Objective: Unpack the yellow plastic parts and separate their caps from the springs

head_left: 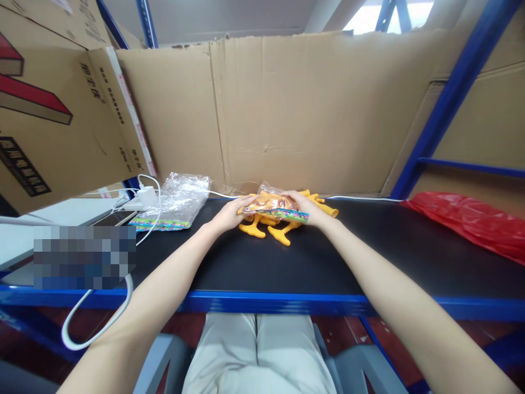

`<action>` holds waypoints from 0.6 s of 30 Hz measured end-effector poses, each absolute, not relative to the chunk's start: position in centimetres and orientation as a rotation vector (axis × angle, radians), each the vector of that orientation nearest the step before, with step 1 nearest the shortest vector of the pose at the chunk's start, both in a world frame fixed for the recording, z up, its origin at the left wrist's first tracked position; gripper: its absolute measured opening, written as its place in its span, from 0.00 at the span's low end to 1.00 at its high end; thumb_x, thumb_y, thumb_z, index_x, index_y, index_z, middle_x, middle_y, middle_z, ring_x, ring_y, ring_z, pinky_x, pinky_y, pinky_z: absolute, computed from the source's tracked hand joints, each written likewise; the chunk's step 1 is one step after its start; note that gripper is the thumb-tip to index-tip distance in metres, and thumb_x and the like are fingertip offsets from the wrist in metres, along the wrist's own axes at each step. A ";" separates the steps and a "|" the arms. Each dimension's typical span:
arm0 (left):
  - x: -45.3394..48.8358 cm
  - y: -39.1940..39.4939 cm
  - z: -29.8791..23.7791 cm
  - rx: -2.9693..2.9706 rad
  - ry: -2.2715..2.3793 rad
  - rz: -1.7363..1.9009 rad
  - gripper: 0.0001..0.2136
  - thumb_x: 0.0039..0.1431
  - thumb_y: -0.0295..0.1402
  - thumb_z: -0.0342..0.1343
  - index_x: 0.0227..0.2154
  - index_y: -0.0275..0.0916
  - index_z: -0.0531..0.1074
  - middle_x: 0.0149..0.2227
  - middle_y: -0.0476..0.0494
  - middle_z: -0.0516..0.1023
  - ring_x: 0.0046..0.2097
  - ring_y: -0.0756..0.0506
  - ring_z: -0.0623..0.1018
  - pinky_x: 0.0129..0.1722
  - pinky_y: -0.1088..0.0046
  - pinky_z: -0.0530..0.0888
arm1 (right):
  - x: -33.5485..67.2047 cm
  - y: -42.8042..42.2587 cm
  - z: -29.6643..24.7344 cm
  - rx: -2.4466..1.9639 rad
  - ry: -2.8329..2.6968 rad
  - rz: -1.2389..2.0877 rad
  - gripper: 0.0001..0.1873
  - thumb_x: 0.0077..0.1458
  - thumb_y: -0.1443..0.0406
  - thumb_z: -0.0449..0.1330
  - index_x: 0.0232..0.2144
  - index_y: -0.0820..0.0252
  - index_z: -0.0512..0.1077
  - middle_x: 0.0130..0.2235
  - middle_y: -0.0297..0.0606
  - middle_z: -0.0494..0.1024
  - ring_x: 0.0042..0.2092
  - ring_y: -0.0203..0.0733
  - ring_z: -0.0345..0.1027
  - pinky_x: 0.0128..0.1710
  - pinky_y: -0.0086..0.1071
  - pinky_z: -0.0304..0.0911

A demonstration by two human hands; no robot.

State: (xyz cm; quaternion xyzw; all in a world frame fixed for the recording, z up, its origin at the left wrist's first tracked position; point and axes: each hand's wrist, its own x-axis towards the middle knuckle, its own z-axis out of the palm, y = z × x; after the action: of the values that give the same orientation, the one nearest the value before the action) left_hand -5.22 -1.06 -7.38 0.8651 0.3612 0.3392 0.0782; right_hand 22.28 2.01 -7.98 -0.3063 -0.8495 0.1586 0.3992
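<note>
Between my two hands is a clear plastic bag [274,204] with a colourful printed edge and something orange-yellow showing through it. My left hand [233,214] grips the bag's left side. On its right side my right hand [307,208] holds it, with the fingers partly hidden behind the bag. Several yellow plastic pieces [280,235] lie on the black tabletop [270,271] under and just in front of the bag. More yellow pieces [328,209] stick out behind my right wrist; their exact kind cannot be made out.
To the left lies another clear plastic bag [180,200] with a printed edge. Near it are a white charger [146,197], white cables and a phone [112,219]. A red plastic bag [463,221] lies at the right. Cardboard [287,109] walls the back; blue posts [451,104] frame the sides.
</note>
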 end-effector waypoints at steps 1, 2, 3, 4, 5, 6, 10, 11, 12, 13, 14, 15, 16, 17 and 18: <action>-5.2 -1.1 -7.3 2.602 1.089 1.031 0.23 0.60 0.39 0.50 0.58 0.42 0.65 0.61 0.42 0.66 0.63 0.43 0.63 0.62 0.61 0.59 | 22.3 2.0 -8.0 -0.794 -2.143 0.413 0.31 0.45 0.57 0.65 0.52 0.49 0.65 0.55 0.41 0.69 0.57 0.52 0.63 0.58 0.51 0.57; -5.2 -1.2 -7.2 2.614 1.095 1.048 0.22 0.61 0.38 0.49 0.58 0.42 0.65 0.61 0.42 0.66 0.62 0.44 0.64 0.62 0.61 0.59 | 22.3 1.9 -7.9 -0.816 -2.144 0.417 0.33 0.45 0.56 0.65 0.54 0.48 0.64 0.57 0.41 0.68 0.58 0.52 0.63 0.58 0.51 0.57; -5.1 -1.2 -7.2 2.619 1.101 1.073 0.21 0.62 0.38 0.48 0.57 0.42 0.66 0.60 0.42 0.66 0.62 0.44 0.65 0.62 0.62 0.60 | 22.3 1.9 -7.9 -0.837 -2.151 0.411 0.35 0.45 0.55 0.66 0.56 0.48 0.62 0.58 0.41 0.66 0.58 0.53 0.62 0.58 0.52 0.56; -5.1 -1.3 -7.1 2.618 1.108 1.106 0.20 0.63 0.38 0.46 0.56 0.43 0.67 0.60 0.43 0.67 0.61 0.44 0.66 0.61 0.62 0.61 | 22.4 1.8 -7.9 -0.857 -2.163 0.394 0.38 0.44 0.54 0.66 0.58 0.48 0.60 0.60 0.41 0.65 0.60 0.53 0.60 0.59 0.52 0.55; -5.0 -1.3 -7.1 2.613 1.115 1.148 0.19 0.63 0.37 0.46 0.54 0.43 0.70 0.59 0.43 0.68 0.60 0.45 0.67 0.60 0.63 0.63 | 22.4 1.7 -7.9 -0.877 -2.180 0.366 0.41 0.44 0.53 0.66 0.60 0.47 0.58 0.61 0.41 0.63 0.61 0.54 0.57 0.60 0.52 0.54; -5.0 -1.4 -7.1 2.606 1.122 1.192 0.18 0.63 0.36 0.45 0.52 0.43 0.72 0.57 0.43 0.70 0.58 0.45 0.69 0.59 0.64 0.64 | 22.5 1.5 -7.9 -0.899 -2.207 0.331 0.44 0.44 0.52 0.66 0.62 0.46 0.55 0.63 0.41 0.60 0.63 0.55 0.54 0.62 0.52 0.51; -4.7 -1.4 -7.3 2.542 1.258 1.316 0.15 0.61 0.33 0.46 0.42 0.40 0.77 0.46 0.43 0.79 0.49 0.44 0.76 0.51 0.67 0.70 | 22.2 0.5 -7.8 -0.976 -2.316 0.194 0.57 0.41 0.46 0.66 0.66 0.43 0.42 0.68 0.40 0.45 0.67 0.58 0.38 0.64 0.58 0.39; -4.6 -1.4 -7.3 2.507 1.326 1.323 0.14 0.61 0.34 0.47 0.41 0.40 0.78 0.43 0.43 0.80 0.46 0.44 0.77 0.47 0.68 0.71 | 21.9 0.2 -7.7 -0.982 -2.332 0.176 0.60 0.39 0.45 0.67 0.67 0.42 0.39 0.69 0.40 0.43 0.68 0.59 0.35 0.64 0.59 0.37; -4.6 -1.5 -7.3 2.464 1.396 1.328 0.14 0.61 0.34 0.47 0.40 0.39 0.78 0.39 0.43 0.81 0.42 0.44 0.78 0.43 0.69 0.72 | 21.6 -0.2 -7.5 -0.979 -2.345 0.161 0.61 0.39 0.44 0.67 0.67 0.41 0.37 0.69 0.39 0.41 0.68 0.60 0.34 0.63 0.60 0.37; -4.6 -1.5 -7.4 2.419 1.456 1.334 0.14 0.61 0.35 0.47 0.39 0.39 0.78 0.36 0.44 0.81 0.39 0.44 0.78 0.40 0.71 0.72 | 21.3 -0.5 -7.2 -0.970 -2.353 0.142 0.61 0.40 0.44 0.66 0.67 0.40 0.36 0.69 0.38 0.41 0.68 0.59 0.35 0.63 0.61 0.36; -4.6 -1.5 -7.4 2.379 1.498 1.341 0.15 0.61 0.36 0.47 0.38 0.38 0.78 0.33 0.44 0.81 0.37 0.44 0.78 0.37 0.72 0.72 | 21.0 -0.9 -6.9 -0.958 -2.359 0.119 0.58 0.42 0.45 0.65 0.67 0.40 0.36 0.69 0.37 0.42 0.68 0.59 0.35 0.63 0.62 0.36; -4.6 -1.5 -7.4 2.345 1.523 1.352 0.15 0.61 0.37 0.47 0.37 0.38 0.78 0.32 0.44 0.81 0.36 0.44 0.78 0.35 0.73 0.71 | 20.8 -1.2 -6.6 -0.941 -2.364 0.090 0.54 0.46 0.45 0.63 0.67 0.39 0.37 0.69 0.36 0.43 0.67 0.59 0.37 0.62 0.63 0.35; -4.6 -1.5 -7.4 2.319 1.533 1.366 0.15 0.61 0.38 0.47 0.37 0.38 0.79 0.31 0.44 0.80 0.35 0.44 0.78 0.34 0.74 0.70 | 20.6 -1.5 -6.3 -0.919 -2.364 0.060 0.50 0.50 0.46 0.61 0.67 0.40 0.39 0.68 0.36 0.45 0.67 0.58 0.39 0.62 0.64 0.35; -4.6 -1.4 -7.4 2.301 1.532 1.381 0.16 0.61 0.39 0.48 0.36 0.38 0.79 0.30 0.44 0.80 0.35 0.44 0.78 0.33 0.74 0.70 | 20.5 -1.7 -6.1 -0.896 -2.364 0.032 0.46 0.52 0.47 0.58 0.67 0.40 0.40 0.68 0.36 0.47 0.67 0.57 0.40 0.62 0.65 0.35; -4.6 -1.4 -7.4 2.291 1.524 1.394 0.16 0.61 0.40 0.48 0.36 0.38 0.79 0.29 0.44 0.80 0.35 0.44 0.78 0.32 0.74 0.70 | 20.4 -1.9 -5.9 -0.871 -2.361 0.010 0.42 0.55 0.49 0.57 0.66 0.39 0.42 0.67 0.35 0.49 0.67 0.55 0.42 0.62 0.65 0.35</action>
State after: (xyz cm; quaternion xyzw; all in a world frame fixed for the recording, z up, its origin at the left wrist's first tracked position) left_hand -4.61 -1.42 -7.37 0.7424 0.4940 0.4518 0.0285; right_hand 20.44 -1.89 -5.86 -0.3294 -0.8928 0.0038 0.3073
